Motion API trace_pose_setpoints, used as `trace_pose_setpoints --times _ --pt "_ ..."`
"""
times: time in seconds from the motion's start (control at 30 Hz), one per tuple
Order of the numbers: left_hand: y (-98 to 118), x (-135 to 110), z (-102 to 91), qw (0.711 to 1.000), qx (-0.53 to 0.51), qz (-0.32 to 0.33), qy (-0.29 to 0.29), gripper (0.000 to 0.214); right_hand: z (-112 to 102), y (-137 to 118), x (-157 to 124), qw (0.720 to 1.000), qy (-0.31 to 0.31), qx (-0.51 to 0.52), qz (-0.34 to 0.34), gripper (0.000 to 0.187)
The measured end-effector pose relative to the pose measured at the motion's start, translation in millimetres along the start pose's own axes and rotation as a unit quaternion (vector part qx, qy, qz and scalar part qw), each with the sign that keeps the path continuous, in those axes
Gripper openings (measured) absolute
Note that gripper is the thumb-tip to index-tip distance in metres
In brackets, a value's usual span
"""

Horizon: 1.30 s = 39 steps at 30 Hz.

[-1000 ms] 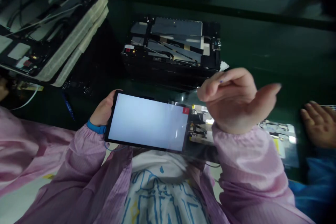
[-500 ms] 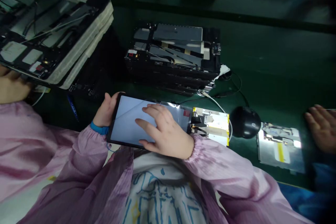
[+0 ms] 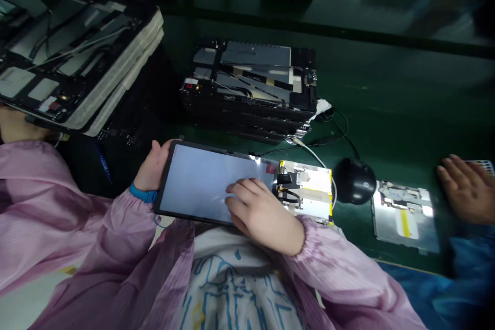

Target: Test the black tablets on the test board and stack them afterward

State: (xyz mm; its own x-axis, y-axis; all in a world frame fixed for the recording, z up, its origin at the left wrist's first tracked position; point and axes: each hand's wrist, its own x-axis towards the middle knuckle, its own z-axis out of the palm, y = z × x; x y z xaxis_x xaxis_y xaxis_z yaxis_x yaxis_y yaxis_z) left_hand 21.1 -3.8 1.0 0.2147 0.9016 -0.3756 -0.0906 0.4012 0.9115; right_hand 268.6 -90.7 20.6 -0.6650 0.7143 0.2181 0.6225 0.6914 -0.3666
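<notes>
My left hand (image 3: 152, 170) is curled at lower centre, thumb up, a blue wrist strap (image 3: 143, 194) showing. My right hand (image 3: 263, 214) lies palm down to its right, fingers loosely together — both arms in pink sleeves (image 3: 340, 273).

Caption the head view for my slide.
Left hand holds a tablet while right-hand fingers touch its pale screen.

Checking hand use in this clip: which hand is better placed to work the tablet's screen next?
Right, probably: the right hand rests on the tablet's screen, while the left hand is occupied holding the tablet's edge.
</notes>
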Motion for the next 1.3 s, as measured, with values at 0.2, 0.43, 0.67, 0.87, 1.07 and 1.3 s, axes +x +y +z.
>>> trace_pose_setpoints --times 0.2,0.43,0.67,0.87,1.07,1.3 --pt "2 -1 1.0 1.000 -0.013 -0.015 0.011 0.062 -17 22 -35 0.981 0.135 0.079 0.117 0.018" --pt "4 -1 3.2 0.996 -0.073 -0.040 0.025 0.053 -14 30 -64 0.967 0.033 0.092 0.236 0.096" --pt "2 0 -0.3 0.993 -0.117 -0.032 -0.006 0.051 -5 28 -70 0.961 -0.003 0.128 0.244 0.109" --pt "-3 2 -5.8 0.994 -0.106 -0.008 -0.027 0.050 -5 30 -70 0.962 -0.010 0.128 0.243 0.111" --pt "-4 4 -8.1 0.996 -0.081 -0.003 -0.022 0.052 -5 30 -70 0.962 -0.008 0.131 0.241 0.107" --pt "-4 3 -3.6 0.996 -0.090 -0.003 -0.017 0.051 -4 28 -68 0.959 -0.005 0.131 0.251 0.106"
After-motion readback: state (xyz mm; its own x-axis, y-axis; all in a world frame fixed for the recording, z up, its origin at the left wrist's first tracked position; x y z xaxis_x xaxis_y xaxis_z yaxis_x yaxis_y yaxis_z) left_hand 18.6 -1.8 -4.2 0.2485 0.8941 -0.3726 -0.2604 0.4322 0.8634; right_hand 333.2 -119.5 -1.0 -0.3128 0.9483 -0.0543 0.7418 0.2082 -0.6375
